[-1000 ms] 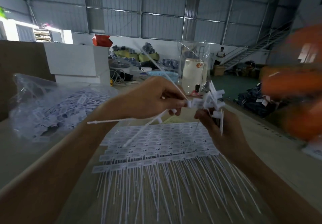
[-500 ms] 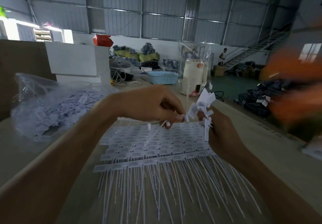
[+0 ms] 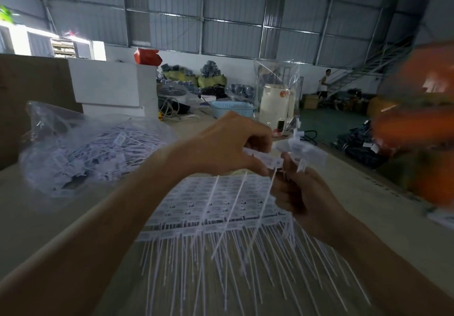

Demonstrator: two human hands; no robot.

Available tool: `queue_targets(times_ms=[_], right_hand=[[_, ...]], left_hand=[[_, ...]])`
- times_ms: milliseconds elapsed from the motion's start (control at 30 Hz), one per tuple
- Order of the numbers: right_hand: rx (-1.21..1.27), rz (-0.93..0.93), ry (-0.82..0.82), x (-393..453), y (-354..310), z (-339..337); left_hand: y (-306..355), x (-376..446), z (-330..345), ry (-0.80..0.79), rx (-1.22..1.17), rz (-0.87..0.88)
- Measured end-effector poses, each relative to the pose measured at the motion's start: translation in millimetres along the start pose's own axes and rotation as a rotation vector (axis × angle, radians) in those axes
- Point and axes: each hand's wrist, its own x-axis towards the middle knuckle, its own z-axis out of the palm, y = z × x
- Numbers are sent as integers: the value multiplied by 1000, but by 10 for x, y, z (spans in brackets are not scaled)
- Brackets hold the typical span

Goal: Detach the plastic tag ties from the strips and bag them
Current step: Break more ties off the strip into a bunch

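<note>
My left hand (image 3: 228,141) pinches the label heads of three white plastic tag ties (image 3: 264,159), whose thin tails hang down over the table. My right hand (image 3: 302,192) sits close beside it, fingers closed around a bunch of white tag ties (image 3: 301,148) whose heads stick up above the thumb. The two hands almost touch. Below them a stack of tag tie strips (image 3: 221,207) lies flat on the table, labels in rows and tails fanning toward me. A clear plastic bag (image 3: 81,148) filled with loose white ties lies at the left.
A brown cardboard box (image 3: 32,94) and a white box (image 3: 110,84) stand behind the bag. A blue basket (image 3: 233,109) and a white container (image 3: 275,104) sit further back. Blurred orange shapes (image 3: 417,129) fill the right edge. A person stands far off by the stairs.
My left hand has turned the ties so their tails hang downward instead of pointing left. Both hands have stayed close together above the strips; the view tilted slightly.
</note>
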Motion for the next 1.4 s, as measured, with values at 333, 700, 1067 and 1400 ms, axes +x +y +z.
queue_targets(times_ms=[333,700,1067,1400], right_hand=[[-246,-162,27,-64,-23,70],[86,-111,87,-27,-95,9],[-471,-430,204,-53,-90,-58],[-687,-547,266,-121,-152,72]], left_hand=[[0,16,23,65,21,5],[-15,-2,-7,129,309,47],[-83,36,-14,0,266,-4],[-100,-27,-48,-48,-119,31]])
